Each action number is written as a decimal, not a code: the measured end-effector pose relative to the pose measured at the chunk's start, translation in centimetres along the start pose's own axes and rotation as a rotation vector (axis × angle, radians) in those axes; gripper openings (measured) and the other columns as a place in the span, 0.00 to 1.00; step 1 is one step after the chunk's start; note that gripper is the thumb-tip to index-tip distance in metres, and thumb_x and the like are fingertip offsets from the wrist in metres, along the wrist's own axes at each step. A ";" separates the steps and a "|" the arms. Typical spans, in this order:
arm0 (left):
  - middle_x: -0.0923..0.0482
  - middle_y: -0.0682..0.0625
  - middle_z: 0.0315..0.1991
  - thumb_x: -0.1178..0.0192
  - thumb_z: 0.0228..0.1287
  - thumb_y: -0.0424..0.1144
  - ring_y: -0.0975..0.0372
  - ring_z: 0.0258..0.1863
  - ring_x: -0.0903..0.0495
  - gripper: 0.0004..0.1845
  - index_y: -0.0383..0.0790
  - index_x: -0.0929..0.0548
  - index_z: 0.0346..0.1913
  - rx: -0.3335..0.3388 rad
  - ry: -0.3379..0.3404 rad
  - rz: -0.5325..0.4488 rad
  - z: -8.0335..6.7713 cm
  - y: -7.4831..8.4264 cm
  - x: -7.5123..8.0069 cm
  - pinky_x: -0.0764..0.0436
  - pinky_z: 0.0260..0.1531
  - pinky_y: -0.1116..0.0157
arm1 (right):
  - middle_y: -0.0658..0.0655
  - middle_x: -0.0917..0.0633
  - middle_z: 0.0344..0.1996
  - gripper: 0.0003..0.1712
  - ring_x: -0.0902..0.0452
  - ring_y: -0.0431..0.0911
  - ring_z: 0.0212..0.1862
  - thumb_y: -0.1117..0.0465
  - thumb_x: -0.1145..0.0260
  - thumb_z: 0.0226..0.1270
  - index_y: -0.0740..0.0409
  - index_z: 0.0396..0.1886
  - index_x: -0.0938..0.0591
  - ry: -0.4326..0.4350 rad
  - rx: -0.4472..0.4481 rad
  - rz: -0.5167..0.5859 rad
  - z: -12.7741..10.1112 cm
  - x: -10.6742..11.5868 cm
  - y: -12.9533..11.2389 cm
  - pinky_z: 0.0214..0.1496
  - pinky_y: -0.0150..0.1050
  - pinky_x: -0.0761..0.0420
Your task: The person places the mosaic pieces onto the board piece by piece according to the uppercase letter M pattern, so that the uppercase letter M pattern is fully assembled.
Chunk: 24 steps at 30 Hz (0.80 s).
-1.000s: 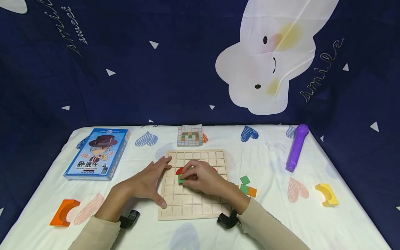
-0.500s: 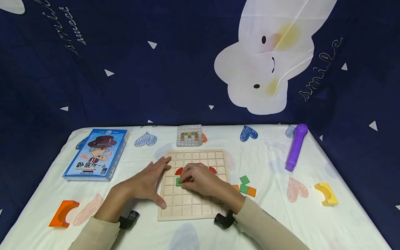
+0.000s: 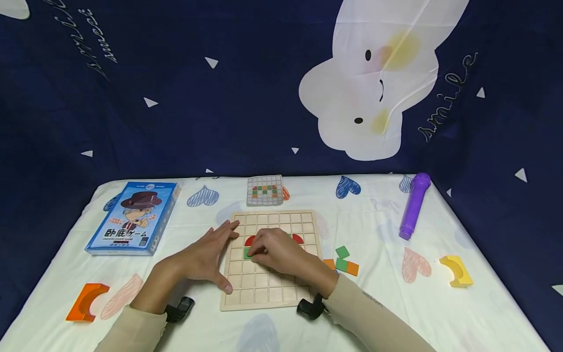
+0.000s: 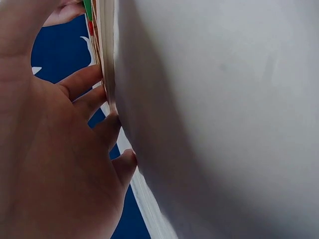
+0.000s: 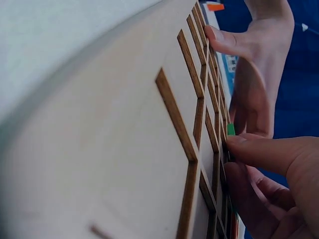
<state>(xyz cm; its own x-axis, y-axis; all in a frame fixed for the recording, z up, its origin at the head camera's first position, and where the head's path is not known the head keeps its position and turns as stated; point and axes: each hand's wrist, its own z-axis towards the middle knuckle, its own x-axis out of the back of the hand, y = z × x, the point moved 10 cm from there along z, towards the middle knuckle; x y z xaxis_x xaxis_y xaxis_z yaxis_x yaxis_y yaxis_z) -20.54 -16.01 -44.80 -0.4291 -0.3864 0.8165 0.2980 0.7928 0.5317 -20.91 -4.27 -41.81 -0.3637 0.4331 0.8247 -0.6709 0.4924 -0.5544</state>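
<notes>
Dark navy fabric (image 3: 220,112) fills the background, printed with scattered white triangles (image 3: 150,102), looping script (image 3: 448,98) and, right of centre, a large white cloud shape (image 3: 352,93). Below it extends a tabletop covered in white cloth (image 3: 462,322) patterned with blue and pink hearts (image 3: 415,265); its far edge meets the fabric.

At the middle of the surface lies a square, pale wooden board (image 3: 246,296) divided into a grid of cells. Just beyond its far edge is a small grey card (image 3: 264,198) showing a grid with coloured squares. Two red curved pieces (image 3: 249,240) sit on the board, at either side of the right hand (image 3: 279,252). This hand pinches a flat green square tile (image 3: 247,253) at a cell on the board's left side, just nearer than the left red piece; cells beneath the hand are hidden. The left hand (image 3: 204,256), apart from the right, is spread, fingers and thumb touching the board's left edge.

Beside the board's right edge lie loose green and orange squares (image 3: 352,268). Farther right are a purple microphone-shaped object (image 3: 412,210) and, nearer, a yellow arched block (image 3: 461,271). At left, a blue illustrated box (image 3: 134,220) lies far, an orange arched block (image 3: 81,303) near.
</notes>
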 end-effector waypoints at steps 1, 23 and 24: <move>0.40 0.41 0.80 0.16 0.22 0.69 0.42 0.84 0.55 0.81 0.37 0.50 0.81 0.000 0.000 0.000 0.0 0.0 0.0 0.52 0.82 0.38 | 0.47 0.10 0.40 0.05 0.16 0.37 0.46 0.60 0.26 0.66 0.51 0.39 0.07 0.000 -0.002 -0.001 0.1 0.0 0.0 0.52 0.25 0.17; 0.43 0.41 0.81 0.17 0.22 0.70 0.42 0.84 0.55 0.81 0.38 0.50 0.81 0.000 -0.007 -0.003 0.2 -0.3 -0.2 0.53 0.82 0.37 | 0.46 0.10 0.39 0.05 0.17 0.36 0.47 0.58 0.26 0.66 0.50 0.38 0.07 -0.004 -0.029 -0.015 0.2 -0.1 0.1 0.60 0.32 0.18; 0.43 0.41 0.81 0.17 0.22 0.70 0.42 0.84 0.55 0.81 0.38 0.49 0.81 -0.001 -0.005 -0.003 0.2 -0.3 -0.1 0.53 0.82 0.37 | 0.46 0.10 0.39 0.05 0.17 0.36 0.47 0.58 0.26 0.66 0.50 0.38 0.07 -0.005 -0.029 -0.015 0.2 -0.2 0.1 0.60 0.31 0.18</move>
<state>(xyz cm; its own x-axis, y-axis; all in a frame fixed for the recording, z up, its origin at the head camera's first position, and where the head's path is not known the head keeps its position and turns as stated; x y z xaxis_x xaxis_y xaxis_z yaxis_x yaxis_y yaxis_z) -20.70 -16.09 -45.10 -0.4344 -0.3859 0.8139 0.2972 0.7915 0.5340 -21.08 -4.44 -41.98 -0.3564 0.4219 0.8337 -0.6576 0.5206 -0.5446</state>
